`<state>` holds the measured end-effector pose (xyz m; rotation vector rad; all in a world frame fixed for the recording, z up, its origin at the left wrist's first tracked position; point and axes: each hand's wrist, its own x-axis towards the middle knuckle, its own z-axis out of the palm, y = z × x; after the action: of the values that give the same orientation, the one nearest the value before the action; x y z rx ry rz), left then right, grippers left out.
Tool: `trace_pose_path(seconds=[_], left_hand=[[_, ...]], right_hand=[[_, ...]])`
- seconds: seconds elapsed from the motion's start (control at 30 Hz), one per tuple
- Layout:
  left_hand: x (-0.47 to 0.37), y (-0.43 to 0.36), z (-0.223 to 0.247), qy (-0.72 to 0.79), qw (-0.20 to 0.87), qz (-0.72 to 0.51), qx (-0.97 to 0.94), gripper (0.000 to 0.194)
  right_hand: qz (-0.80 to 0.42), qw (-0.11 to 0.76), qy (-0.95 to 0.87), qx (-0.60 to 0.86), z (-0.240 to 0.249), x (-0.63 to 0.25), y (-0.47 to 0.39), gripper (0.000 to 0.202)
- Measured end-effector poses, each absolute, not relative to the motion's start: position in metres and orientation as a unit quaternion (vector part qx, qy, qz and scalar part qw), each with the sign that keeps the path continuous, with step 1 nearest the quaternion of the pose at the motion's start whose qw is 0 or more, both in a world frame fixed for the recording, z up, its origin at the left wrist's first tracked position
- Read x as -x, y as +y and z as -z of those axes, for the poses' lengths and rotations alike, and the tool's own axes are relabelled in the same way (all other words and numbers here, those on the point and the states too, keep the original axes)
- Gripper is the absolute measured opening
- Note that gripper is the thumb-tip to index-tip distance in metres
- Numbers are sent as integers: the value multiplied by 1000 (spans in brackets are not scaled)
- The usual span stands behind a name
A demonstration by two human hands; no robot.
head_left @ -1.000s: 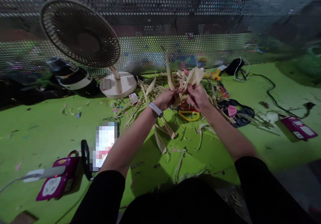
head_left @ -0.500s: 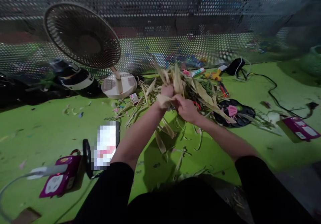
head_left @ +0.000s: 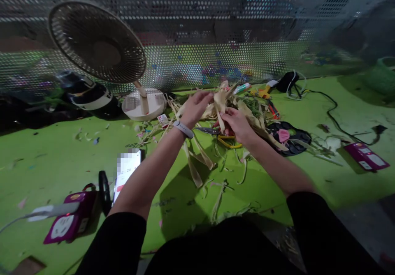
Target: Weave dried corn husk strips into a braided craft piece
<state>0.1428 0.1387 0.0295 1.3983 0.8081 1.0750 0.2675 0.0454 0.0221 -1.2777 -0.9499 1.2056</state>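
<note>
Over a heap of dry, pale, leaf-like strips that look like corn husks (head_left: 208,112), my two hands work close together. My right hand (head_left: 239,125) is closed on a folded pale husk (head_left: 219,102), which stands up above its fingers. My left hand (head_left: 194,108), with a light wristband, is just left of that husk; its fingers stretch toward it, and whether the tips touch it cannot be made out. Scissors (head_left: 208,130) with a yellow-and-red handle lie below the hands, their handle partly behind my right hand. Long husk strips (head_left: 195,172) hang toward me.
A fan (head_left: 143,104) and a dark bottle (head_left: 89,96) stand at the back left. A phone (head_left: 128,164) and a purple box (head_left: 66,219) lie left. To the right are a black tray (head_left: 300,137), an orange tool (head_left: 263,92) and another purple box (head_left: 367,155). Perforated metal (head_left: 191,28) rises behind.
My left hand has come off the husk bundle and shifted up and left, its wristband now showing. My right hand has moved slightly right with the husk. The scissors are now uncovered.
</note>
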Motion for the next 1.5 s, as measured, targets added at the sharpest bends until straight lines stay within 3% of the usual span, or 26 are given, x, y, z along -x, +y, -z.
trace_pose_path(seconds=[0.07, 0.17, 0.3, 0.53, 0.7, 0.9, 1.17, 1.3, 1.4, 1.5], left_hand=[[-135, 120, -34, 266, 660, -363, -602, 25], [-126, 101, -34, 227, 710, -355, -564, 37], [-113, 95, -32, 314, 693, -435, -481, 21], [-74, 102, -37, 380, 668, -507, -390, 28], [-64, 102, -27, 388, 684, -510, -349, 25], [-73, 103, -27, 405, 713, -479, -313, 31], [-89, 119, -16, 439, 692, -464, -337, 25], [-90, 121, -12, 436, 671, -485, -353, 10], [-93, 120, -9, 435, 657, -504, -354, 23], [-99, 117, -8, 415, 685, -456, -387, 22]], right_hand=[[-500, 527, -430, 536, -20, -262, 40, 27], [-495, 491, -472, 539, -19, -256, 32, 34], [-487, 445, -543, 520, -18, -254, 28, 36], [-521, 389, -566, 507, -25, -260, 24, 43], [-526, 393, -552, 515, -25, -266, 26, 45], [-552, 309, -606, 483, -32, -287, 30, 35], [-549, 213, -675, 445, -27, -294, 30, 26], [-385, 105, -735, 548, -39, -330, 34, 26], [-166, 154, -672, 705, -45, -358, 39, 36], [35, 158, -612, 774, -35, -367, 48, 40]])
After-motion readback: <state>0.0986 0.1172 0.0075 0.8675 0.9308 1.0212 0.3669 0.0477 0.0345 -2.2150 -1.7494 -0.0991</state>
